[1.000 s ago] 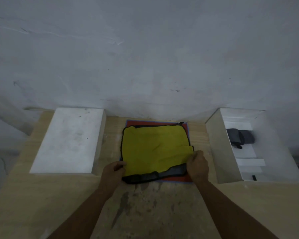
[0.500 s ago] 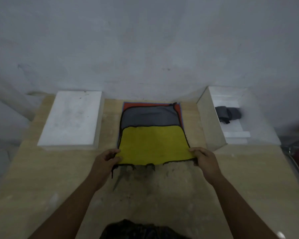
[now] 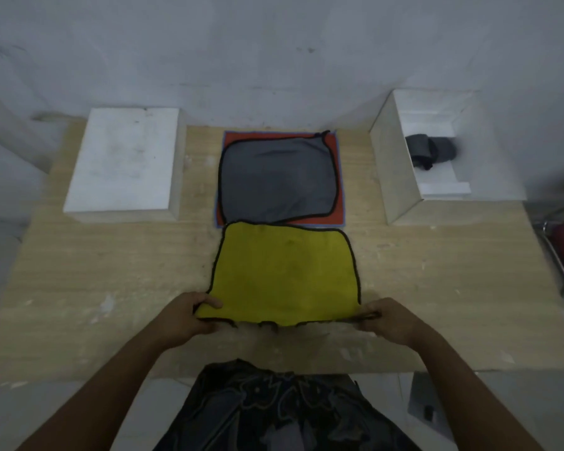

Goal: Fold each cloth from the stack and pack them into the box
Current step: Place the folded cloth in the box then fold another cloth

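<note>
A yellow cloth (image 3: 284,271) with a black hem lies spread on the wooden table, just in front of the stack. My left hand (image 3: 186,315) pinches its near left corner and my right hand (image 3: 388,319) pinches its near right corner. The stack behind shows a grey cloth (image 3: 277,180) on top of a red cloth (image 3: 337,209). The open white box (image 3: 394,177) stands at the right with a folded grey cloth (image 3: 432,151) inside it.
A white box lid (image 3: 121,161) lies upside down at the back left of the table (image 3: 111,271). A wall runs right behind the table. A metal chair frame (image 3: 560,262) stands off the right edge. My patterned clothing shows at the near edge.
Both hands pulled the yellow cloth off the stack toward me, so it now lies in front of the stack and the grey cloth below is uncovered.
</note>
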The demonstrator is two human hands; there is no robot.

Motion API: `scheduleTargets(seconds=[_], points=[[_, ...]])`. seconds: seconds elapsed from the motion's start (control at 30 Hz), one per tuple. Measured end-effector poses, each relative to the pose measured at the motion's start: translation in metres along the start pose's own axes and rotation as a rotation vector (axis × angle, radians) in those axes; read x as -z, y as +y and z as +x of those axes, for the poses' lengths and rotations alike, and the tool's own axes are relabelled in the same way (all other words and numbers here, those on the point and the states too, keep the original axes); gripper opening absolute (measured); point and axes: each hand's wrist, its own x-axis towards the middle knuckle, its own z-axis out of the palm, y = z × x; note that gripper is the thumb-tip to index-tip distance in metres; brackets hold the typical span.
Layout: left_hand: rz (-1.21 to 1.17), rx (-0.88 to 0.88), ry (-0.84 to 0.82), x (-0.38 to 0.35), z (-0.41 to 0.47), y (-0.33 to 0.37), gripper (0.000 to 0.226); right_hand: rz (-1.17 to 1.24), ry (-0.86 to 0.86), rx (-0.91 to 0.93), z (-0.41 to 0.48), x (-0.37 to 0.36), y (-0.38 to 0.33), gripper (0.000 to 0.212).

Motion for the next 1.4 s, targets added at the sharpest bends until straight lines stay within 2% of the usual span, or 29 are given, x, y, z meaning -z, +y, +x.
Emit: scheduleTargets(seconds=[0.1, 0.17, 0.3, 0.4, 0.53, 0.63, 0.8, 0.97, 1.07, 1.13, 1.27, 1.4], points=[[0.058, -0.053, 0.036, 0.003, 0.0, 0.009, 0.012, 0.044, 0.033, -0.001, -0.001, 0.004, 0.0, 0.006], [0.101, -0.068, 0.074, 0.007, 0.009, 0.015, 0.007, 0.072, 0.076, 0.043, 0.003, 0.011, -0.003, 0.015], [-0.082, -0.064, 0.136, 0.021, 0.031, 0.032, 0.014, 0.271, 0.205, 0.104, 0.018, 0.024, -0.014, 0.019], [-0.206, -0.064, 0.214, 0.027, 0.048, 0.049, 0.016, 0.364, 0.199, 0.123, 0.033, 0.029, -0.022, 0.011], [-0.405, 0.005, 0.325, 0.031, 0.074, 0.059, 0.024, 0.537, 0.26, 0.093, 0.061, 0.032, -0.036, 0.012], [-0.545, 0.062, 0.365, 0.034, 0.09, 0.065, 0.024, 0.473, 0.327, 0.107, 0.08, 0.036, -0.044, 0.013], [-0.588, 0.069, 0.423, 0.035, 0.104, 0.07, 0.033, 0.327, 0.412, 0.112, 0.099, 0.043, -0.043, 0.014], [-0.384, 0.13, 0.509, 0.026, 0.104, 0.055, 0.03, 0.092, 0.58, -0.024, 0.102, 0.031, -0.031, 0.047], [-0.057, 0.208, 0.5, 0.014, 0.095, 0.042, 0.037, 0.042, 0.666, -0.116, 0.09, 0.016, -0.03, 0.043], [0.074, 0.207, 0.451, 0.004, 0.087, 0.041, 0.039, 0.002, 0.66, -0.18, 0.082, 0.006, -0.028, 0.043], [0.131, 0.23, 0.405, -0.006, 0.081, 0.042, 0.036, -0.084, 0.589, -0.32, 0.072, -0.01, -0.023, 0.043], [-0.019, 0.254, 0.374, -0.006, 0.081, 0.043, 0.033, -0.089, 0.553, -0.275, 0.073, -0.012, -0.027, 0.026]])
